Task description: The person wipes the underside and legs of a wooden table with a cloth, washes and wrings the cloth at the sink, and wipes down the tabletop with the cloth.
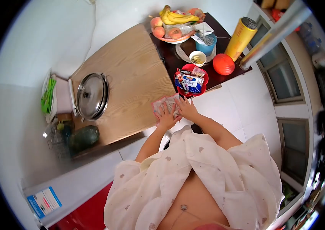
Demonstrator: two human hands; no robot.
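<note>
A pale cloth with a pink edge (158,104) lies at the near right corner of the wooden table (131,73). My left hand (167,117) rests on the cloth with its fingers spread. Beside it, my right hand (187,109) lies flat with fingers apart, on the cloth's right part. Just beyond my right hand is a red bowl (206,79) filled with wrapped snacks.
A lidded metal pan (90,96) stands on the table's left side, near a dark green melon (84,138). On the dark surface (223,35) are a fruit bowl (172,39), a blue cup (206,46), a white bowl (197,58), a red ball-shaped object (223,64) and a yellow canister (241,38).
</note>
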